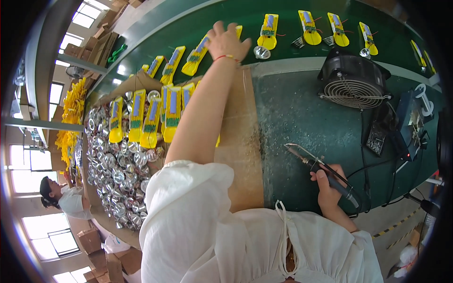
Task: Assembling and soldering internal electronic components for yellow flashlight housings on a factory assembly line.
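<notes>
My left hand (228, 43) reaches over the green belt with its fingers spread. Beneath and beside it lie yellow plastic housings, one (196, 57) just left of the fingers and another (239, 31) partly hidden behind them. Each carries a violet-blue cylindrical cell and a small green circuit board. Whether the fingertips touch a housing is hard to make out. Down at the right, my right hand (330, 185) is wrapped round a soldering iron (336, 183) with a thin feed tube along it; its tip points up and left over the green bench.
Silvery reflector cups (118, 170) fill a tray on the left, with several yellow housings (151, 122) on top. A black fan (354, 80) stands at the right by a solder spool (424, 101). More housings (309, 28) line the belt. Another person (71, 198) is at far left.
</notes>
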### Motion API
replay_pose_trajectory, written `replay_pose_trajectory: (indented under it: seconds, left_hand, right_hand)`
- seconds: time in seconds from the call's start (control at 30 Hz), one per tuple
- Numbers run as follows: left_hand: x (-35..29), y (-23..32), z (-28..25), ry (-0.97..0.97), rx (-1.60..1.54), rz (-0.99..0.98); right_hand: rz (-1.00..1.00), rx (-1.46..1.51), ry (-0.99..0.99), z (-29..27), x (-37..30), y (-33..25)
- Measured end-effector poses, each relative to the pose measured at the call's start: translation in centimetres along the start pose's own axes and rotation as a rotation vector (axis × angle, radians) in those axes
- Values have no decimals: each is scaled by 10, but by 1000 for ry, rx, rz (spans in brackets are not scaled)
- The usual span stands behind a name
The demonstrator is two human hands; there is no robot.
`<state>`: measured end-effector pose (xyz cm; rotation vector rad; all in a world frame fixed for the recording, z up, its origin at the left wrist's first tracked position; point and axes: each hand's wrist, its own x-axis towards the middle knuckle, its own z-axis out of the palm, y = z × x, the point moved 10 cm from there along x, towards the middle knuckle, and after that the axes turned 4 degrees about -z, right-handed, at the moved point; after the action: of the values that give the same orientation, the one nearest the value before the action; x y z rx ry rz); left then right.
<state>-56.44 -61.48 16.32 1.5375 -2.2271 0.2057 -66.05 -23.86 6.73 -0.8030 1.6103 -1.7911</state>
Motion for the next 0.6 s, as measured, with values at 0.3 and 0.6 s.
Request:
replay_pose_trajectory:
  seconds: [0.3,0.6]
  left_hand:
    - [-93,2,-18,-428,-252,63]
    - [-282,1,-84,-375,-572,-32]
  right_hand:
    - [53,62,11,-1,6,5]
    - [-106,-38,-27,10,10,-10]
